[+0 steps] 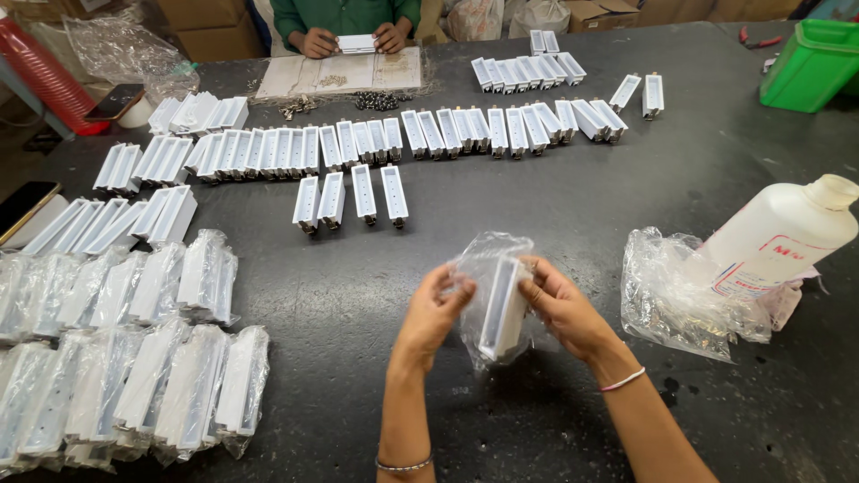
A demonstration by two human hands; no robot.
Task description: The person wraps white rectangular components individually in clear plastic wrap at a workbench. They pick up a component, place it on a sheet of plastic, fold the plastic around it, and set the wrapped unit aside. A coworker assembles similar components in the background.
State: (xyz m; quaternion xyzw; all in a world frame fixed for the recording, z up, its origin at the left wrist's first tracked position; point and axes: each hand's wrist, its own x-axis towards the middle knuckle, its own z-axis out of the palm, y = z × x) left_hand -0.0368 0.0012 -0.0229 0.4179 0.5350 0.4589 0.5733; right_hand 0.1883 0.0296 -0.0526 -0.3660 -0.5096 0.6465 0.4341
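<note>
A clear plastic bag (490, 295) with a white part inside sits between the hands, and more bagged white parts (116, 349) lie in rows at the left of the tabletop (573, 233). A crumpled clear wrapper (680, 286) lies at the right beside a tipped white bottle (783, 228) with a red-and-blue label (756, 268). Brown cartons (210, 27) stand past the far edge, and two dark phone screens (22, 204) (114, 101) lie at the left.
</note>
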